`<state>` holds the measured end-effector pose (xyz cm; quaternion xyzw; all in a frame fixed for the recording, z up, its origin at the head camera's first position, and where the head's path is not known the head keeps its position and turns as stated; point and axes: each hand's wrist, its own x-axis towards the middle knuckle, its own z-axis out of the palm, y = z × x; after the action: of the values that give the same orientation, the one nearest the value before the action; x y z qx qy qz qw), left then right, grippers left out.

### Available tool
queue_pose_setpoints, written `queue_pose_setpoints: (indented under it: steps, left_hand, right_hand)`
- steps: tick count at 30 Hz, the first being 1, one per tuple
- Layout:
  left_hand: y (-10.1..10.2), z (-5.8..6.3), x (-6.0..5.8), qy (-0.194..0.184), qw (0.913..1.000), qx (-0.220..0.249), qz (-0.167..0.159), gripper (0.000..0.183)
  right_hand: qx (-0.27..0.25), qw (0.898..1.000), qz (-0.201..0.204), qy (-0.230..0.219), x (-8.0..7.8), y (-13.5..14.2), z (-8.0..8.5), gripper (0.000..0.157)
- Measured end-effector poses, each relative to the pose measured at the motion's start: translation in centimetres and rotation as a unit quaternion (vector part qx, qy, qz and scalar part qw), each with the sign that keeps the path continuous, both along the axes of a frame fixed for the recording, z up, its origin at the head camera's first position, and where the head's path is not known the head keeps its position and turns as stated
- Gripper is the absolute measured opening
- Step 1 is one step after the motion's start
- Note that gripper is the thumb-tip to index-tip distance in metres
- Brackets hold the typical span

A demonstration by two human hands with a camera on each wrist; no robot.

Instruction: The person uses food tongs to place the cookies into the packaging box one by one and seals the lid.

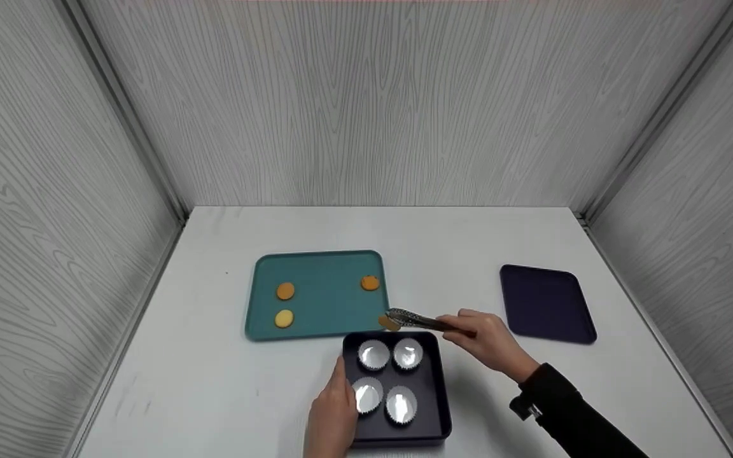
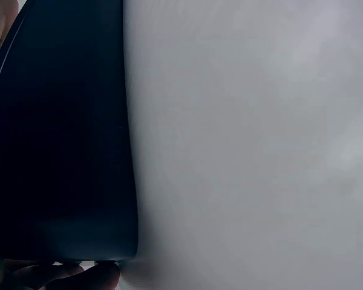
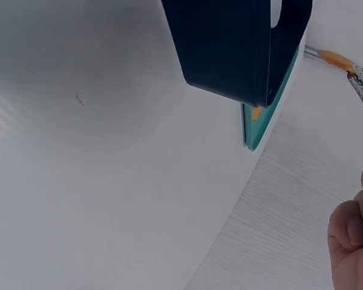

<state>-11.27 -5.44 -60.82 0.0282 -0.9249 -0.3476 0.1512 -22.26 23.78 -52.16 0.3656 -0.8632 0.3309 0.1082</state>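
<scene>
My right hand grips metal tongs with perforated tips. A round orange-yellow cookie is pinched in the tips, above the near right corner of a teal tray. The right wrist view shows the cookie between the tips too. My left hand holds the left side of a dark square box; its wall fills the left of the left wrist view. Inside stand several silver fluted cups. Two cookies lie at the tray's left and another at its right.
At the right lies a dark purple tray with a low rim. A white table lies under everything. Grey wood-grain walls close it in at the back and both sides.
</scene>
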Motion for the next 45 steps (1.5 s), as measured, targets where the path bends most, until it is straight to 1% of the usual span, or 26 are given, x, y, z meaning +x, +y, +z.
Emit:
queue_pose_setpoints:
  steps: [8,15,18,22,25,29,32,37,45]
  left_hand:
    - [0.0,-0.1,0.0,0.007,1.0,-0.003,0.0,0.045]
    - [-0.1,-0.1,0.0,0.013,0.9999,-0.003,-0.003,0.045]
    - [-0.1,-0.1,0.0,0.013,0.9999,-0.002,-0.001,0.045]
    - [-0.1,0.0,0.0,0.012,0.9999,-0.001,0.0,0.045]
    - [-0.1,0.0,0.0,0.009,1.0,-0.002,-0.002,0.045]
    - [-0.1,-0.3,0.0,0.007,1.0,-0.005,-0.004,0.045]
    - [-0.1,-0.3,0.0,0.004,1.0,-0.006,-0.006,0.045]
    - [-0.2,-0.1,-0.1,-0.007,0.9999,-0.006,-0.009,0.046]
    - [-0.2,0.0,-0.1,-0.015,0.9998,-0.004,-0.009,0.045]
  right_hand:
    - [0.014,1.0,-0.011,-0.012,1.7,1.8,-0.6,0.026]
    - [0.029,0.999,-0.012,-0.026,2.4,2.3,-1.8,0.024]
    - [0.034,0.999,-0.01,-0.039,2.5,2.2,-2.0,0.024]
    - [0.042,0.996,-0.015,-0.075,2.6,2.1,-2.2,0.024]
    - [0.05,0.994,-0.023,-0.093,2.5,2.1,-2.5,0.025]
    - [0.056,0.992,-0.027,-0.107,2.4,2.1,-2.8,0.025]
    - [0.056,0.992,-0.026,-0.11,2.3,2.0,-2.8,0.025]
    - [0.06,0.993,-0.027,-0.1,2.2,2.0,-3.0,0.023]
    - [0.064,0.992,-0.033,-0.103,2.1,1.8,-3.0,0.026]
